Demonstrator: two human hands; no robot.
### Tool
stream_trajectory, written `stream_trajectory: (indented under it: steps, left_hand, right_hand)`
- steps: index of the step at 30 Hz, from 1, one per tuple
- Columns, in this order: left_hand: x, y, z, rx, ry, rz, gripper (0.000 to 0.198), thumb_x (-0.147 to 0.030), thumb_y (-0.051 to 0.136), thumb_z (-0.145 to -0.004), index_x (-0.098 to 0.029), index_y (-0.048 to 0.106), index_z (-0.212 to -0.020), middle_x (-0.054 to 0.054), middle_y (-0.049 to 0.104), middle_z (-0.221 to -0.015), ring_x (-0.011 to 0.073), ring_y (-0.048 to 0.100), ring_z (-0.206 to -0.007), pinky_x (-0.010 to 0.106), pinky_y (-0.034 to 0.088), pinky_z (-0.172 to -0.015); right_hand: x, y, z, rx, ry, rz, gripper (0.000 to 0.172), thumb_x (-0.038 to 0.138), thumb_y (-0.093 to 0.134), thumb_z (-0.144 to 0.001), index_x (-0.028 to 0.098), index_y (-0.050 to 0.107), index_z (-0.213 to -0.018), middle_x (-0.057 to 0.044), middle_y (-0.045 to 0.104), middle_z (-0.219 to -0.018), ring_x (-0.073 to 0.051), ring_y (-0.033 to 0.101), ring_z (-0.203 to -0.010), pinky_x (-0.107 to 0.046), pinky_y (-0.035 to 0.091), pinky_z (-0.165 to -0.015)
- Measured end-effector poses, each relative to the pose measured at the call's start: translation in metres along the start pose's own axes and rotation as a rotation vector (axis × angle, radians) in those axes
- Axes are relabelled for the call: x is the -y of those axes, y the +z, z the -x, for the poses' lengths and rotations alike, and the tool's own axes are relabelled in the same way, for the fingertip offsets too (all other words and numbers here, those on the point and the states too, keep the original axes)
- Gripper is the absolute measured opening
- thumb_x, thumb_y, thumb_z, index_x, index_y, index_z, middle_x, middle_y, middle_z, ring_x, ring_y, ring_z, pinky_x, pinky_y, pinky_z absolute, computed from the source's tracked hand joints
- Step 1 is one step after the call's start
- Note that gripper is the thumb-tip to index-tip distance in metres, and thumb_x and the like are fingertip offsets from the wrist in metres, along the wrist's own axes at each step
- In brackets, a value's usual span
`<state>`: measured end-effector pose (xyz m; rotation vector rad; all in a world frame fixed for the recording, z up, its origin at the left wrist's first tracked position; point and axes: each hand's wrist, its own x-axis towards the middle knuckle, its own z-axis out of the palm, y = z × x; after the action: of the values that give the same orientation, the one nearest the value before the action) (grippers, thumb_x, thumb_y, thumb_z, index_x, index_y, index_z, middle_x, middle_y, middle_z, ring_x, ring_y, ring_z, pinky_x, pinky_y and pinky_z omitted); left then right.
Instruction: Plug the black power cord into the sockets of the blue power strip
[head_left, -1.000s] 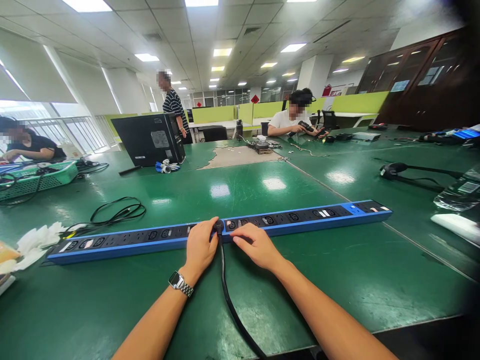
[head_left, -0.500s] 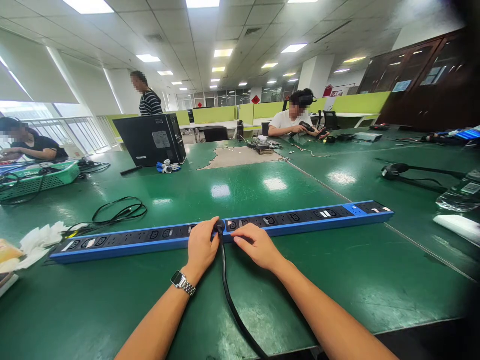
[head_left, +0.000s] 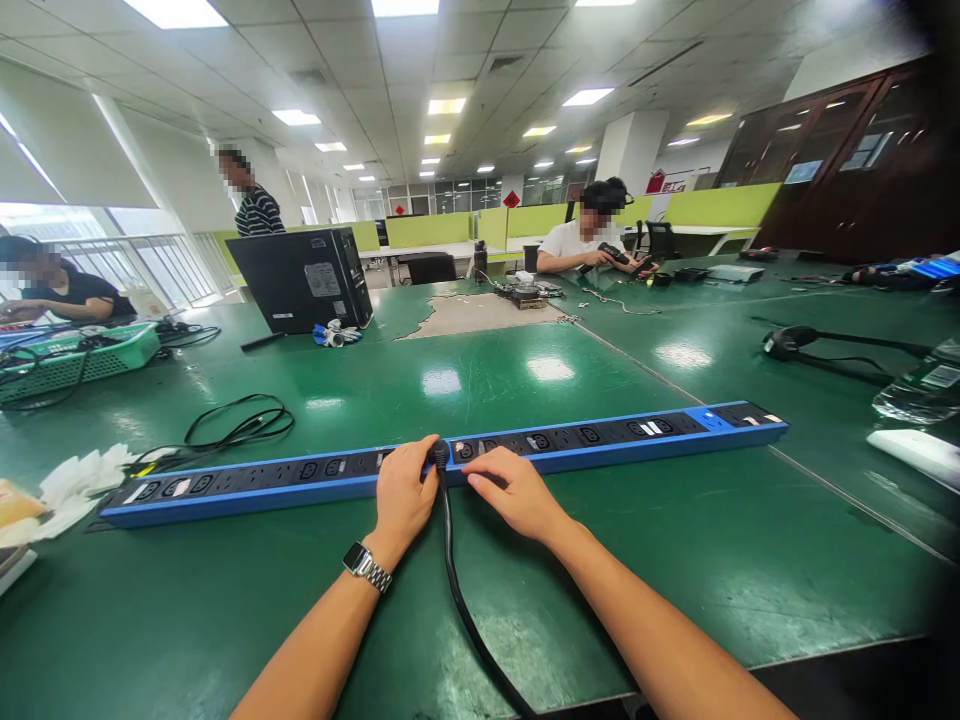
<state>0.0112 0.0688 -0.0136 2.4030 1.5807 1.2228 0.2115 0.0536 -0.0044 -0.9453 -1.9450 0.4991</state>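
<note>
A long blue power strip (head_left: 600, 440) with black sockets lies across the green table (head_left: 525, 560) in front of me. A black plug (head_left: 440, 457) sits in a socket near its middle, and its black cable (head_left: 457, 600) runs back toward me. My left hand (head_left: 403, 493), with a metal watch on the wrist, is closed around the plug. My right hand (head_left: 510, 490) rests just right of the plug, fingers flat against the strip's front edge and pressing on it.
A coiled black cable (head_left: 236, 425) and crumpled white paper (head_left: 75, 480) lie at the left. A black computer case (head_left: 300, 278), a green basket (head_left: 75, 358), a plastic bottle (head_left: 915, 385) and a black desk microphone (head_left: 787, 342) stand around. Three people are farther back.
My hands and the strip have stayed put. The standing person in the striped shirt has walked to the left behind the computer case.
</note>
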Motion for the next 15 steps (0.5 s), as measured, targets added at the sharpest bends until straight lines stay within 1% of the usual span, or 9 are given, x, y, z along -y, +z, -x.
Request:
stream_trajectory:
  steps: [15]
  left_hand:
    - [-0.0003, 0.0002, 0.0, -0.008, -0.029, 0.015, 0.039, -0.013, 0.049, -0.084, -0.019, 0.058, -0.122, 0.008, 0.068, -0.115, 0.0241, 0.06, -0.107, 0.043, 0.044, -0.095]
  right_hand:
    - [0.0021, -0.0012, -0.0007, 0.012, -0.005, 0.024, 0.018, 0.025, 0.055, -0.089, 0.024, 0.072, -0.097, -0.005, 0.074, -0.096, -0.021, 0.063, -0.091, -0.039, 0.049, -0.084]
